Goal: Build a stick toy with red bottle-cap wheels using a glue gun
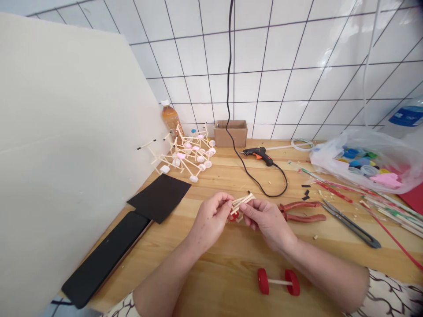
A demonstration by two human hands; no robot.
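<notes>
Over the middle of the wooden table, my left hand point(213, 221) and my right hand point(269, 220) both pinch a small frame of pale wooden sticks point(243, 202). A black tip shows at its upper end, and something red, partly hidden by the fingers, sits under it. Nearer to me lies a wheel axle point(278, 282), a thin stick with a red bottle cap at each end. Beside my right hand rest red-handled pliers point(306, 211), whose jaws the hand hides.
Several stick-built models with pink and white caps point(190, 152) stand at the back left, near a drink bottle point(171, 116) and a cardboard box point(230, 133). A glue gun point(259, 154) trails its cable. At right lie a craft knife point(352, 224) and a plastic bag of caps point(363, 160); a phone point(105, 257) is left.
</notes>
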